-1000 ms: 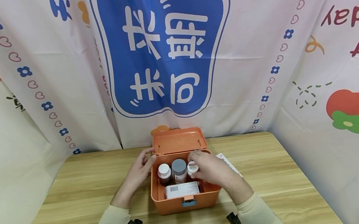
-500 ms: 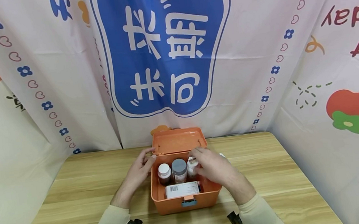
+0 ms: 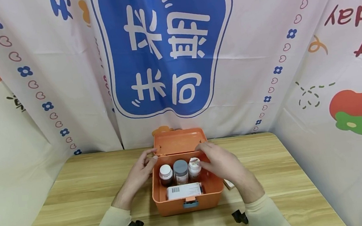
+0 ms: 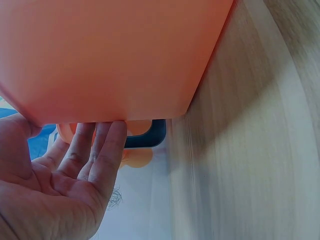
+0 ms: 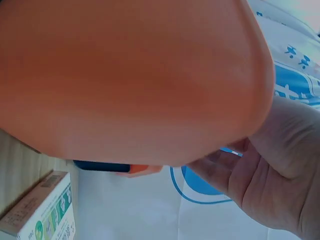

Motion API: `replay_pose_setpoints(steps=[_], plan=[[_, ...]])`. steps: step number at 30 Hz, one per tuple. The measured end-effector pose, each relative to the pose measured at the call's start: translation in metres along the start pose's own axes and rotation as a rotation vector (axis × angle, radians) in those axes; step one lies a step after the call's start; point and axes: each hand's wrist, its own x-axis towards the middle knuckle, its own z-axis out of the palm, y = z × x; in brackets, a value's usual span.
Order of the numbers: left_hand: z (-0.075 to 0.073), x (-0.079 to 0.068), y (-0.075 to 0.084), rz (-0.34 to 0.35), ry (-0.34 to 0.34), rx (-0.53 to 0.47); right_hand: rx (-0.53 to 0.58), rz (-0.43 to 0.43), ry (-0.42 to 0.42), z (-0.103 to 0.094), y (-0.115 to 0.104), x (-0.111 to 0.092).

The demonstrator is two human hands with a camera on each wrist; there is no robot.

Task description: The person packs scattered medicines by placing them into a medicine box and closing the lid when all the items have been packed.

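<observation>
An orange lidded box (image 3: 189,206) stands with its lid (image 3: 180,141) raised at the back. Inside, a brown bottle with a white cap (image 3: 166,175), a grey-capped jar (image 3: 181,172) and a white bottle (image 3: 194,170) stand in a row behind a white carton (image 3: 184,191). My left hand (image 3: 143,169) touches the box's back left corner; in the left wrist view its fairly straight fingers (image 4: 110,145) reach its edge. My right hand (image 3: 221,162) is over the right rim, fingers spread, thumb tip beside the white bottle's cap. Nothing shows in its grasp.
Right of the orange box, another carton (image 5: 47,210) with green print lies on the wooden table (image 3: 94,194), mostly covered by my right forearm in the head view. A blue latch (image 3: 191,203) is on the box's front. Printed cloth (image 3: 169,56) hangs behind.
My right hand has drawn back to the right from the white bottle and let it go; the bottle now stands beside the grey-capped jar. The left hand has stayed at the corner.
</observation>
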Motion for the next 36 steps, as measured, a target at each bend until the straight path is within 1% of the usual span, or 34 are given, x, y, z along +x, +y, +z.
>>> replay_pose_setpoints(steps=[4,12,20,30,36], plan=[[0.001,0.000,0.000,-0.010,-0.007,-0.020,0.009,0.019,0.026,-0.005,0.006,-0.002],[0.001,0.001,0.000,-0.004,-0.006,-0.018,0.123,0.036,0.032,-0.015,0.020,-0.005],[0.001,0.002,-0.001,-0.001,-0.006,-0.016,0.158,0.099,0.042,-0.018,0.039,-0.010],[0.000,0.001,-0.002,0.004,-0.004,-0.010,0.208,0.162,0.022,-0.019,0.061,-0.017],[0.000,0.001,-0.002,0.009,0.000,0.003,0.250,0.181,0.000,-0.017,0.072,-0.019]])
